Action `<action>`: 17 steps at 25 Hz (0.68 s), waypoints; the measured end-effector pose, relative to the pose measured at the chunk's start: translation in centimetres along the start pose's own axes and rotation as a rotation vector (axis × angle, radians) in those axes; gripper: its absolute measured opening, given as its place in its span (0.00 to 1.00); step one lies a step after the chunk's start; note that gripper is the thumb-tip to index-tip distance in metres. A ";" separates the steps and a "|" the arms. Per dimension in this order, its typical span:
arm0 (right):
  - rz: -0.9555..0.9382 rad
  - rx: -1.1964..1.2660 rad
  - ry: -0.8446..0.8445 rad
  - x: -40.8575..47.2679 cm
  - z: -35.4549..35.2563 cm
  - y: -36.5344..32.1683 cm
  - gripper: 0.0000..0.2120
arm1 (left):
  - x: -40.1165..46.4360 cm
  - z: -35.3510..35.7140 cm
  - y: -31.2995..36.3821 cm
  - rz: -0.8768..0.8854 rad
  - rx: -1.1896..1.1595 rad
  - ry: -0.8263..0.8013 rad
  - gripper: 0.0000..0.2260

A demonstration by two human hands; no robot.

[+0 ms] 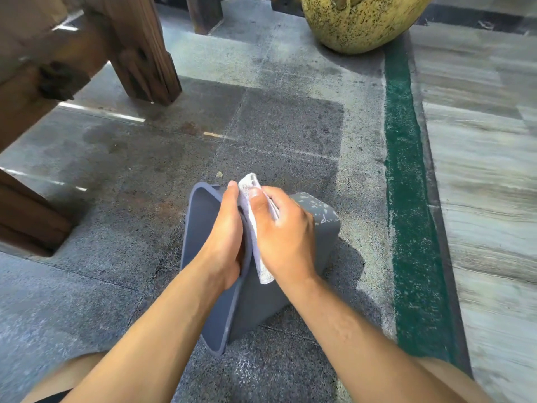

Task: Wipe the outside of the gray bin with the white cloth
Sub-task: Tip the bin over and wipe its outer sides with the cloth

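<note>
The gray bin (325,228) lies tipped on the stone floor in front of me, its open mouth turned to the left. My left hand (225,237) grips the bin's upper rim, fingers curled inside the opening. My right hand (286,231) is closed on the folded white cloth (255,228) and presses it against the bin's upper outer wall, right beside the rim. Pale specks mark the bin's far outer corner. Both hands hide most of the upper wall.
A heavy wooden table leg and beams (139,48) stand at the upper left. A yellow speckled pot (357,21) sits at the back. A green painted strip (406,181) runs along the right, with grey planks (482,158) beyond. My knees show at the bottom corners.
</note>
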State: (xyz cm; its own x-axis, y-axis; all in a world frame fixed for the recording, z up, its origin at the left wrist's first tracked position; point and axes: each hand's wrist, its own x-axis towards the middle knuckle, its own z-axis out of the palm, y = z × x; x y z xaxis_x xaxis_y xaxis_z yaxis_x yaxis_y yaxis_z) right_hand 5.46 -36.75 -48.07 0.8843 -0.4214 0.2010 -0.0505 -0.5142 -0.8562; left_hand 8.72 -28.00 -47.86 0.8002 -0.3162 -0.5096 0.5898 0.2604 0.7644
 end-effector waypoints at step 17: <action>0.030 -0.244 0.105 1.3 1.0 2.2 0.12 | 0.2 -1.0 1.0 -0.048 0.102 0.133 0.34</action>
State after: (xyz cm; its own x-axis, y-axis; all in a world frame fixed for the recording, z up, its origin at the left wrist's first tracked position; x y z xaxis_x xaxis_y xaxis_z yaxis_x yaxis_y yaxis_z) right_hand 7.00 -37.67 -50.18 0.8284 -0.5078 0.2363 -0.1974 -0.6595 -0.7253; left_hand 9.53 -26.88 -47.61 0.7825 -0.2012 -0.5892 0.6192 0.1514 0.7705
